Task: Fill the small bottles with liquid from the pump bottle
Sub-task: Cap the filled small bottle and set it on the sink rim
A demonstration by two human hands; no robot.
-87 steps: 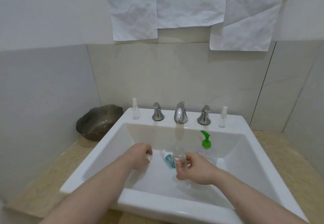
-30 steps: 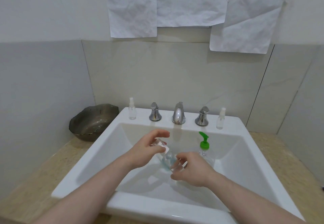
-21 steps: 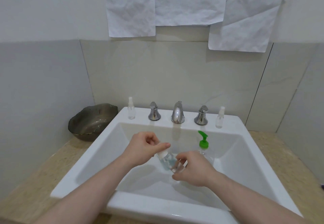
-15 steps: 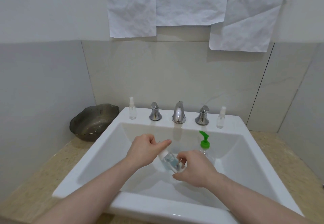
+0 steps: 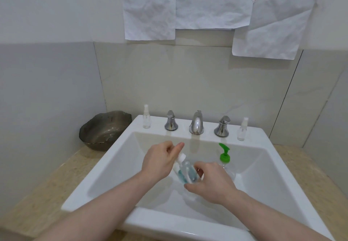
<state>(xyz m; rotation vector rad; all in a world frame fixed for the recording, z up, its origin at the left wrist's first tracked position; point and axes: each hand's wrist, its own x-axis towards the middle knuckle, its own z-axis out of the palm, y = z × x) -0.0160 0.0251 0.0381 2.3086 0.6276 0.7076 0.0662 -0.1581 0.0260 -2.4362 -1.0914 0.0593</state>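
Clear small bottle (image 5: pixel 186 172), label unreadable, held by both hands

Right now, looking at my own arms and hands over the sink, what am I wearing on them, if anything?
Nothing shows on them. Both forearms are bare as far as the frame's lower edge, with no sleeve or cuff in view. The left hand and right hand have no gloves, and no ring, watch or bracelet can be seen on the fingers or wrists that show.
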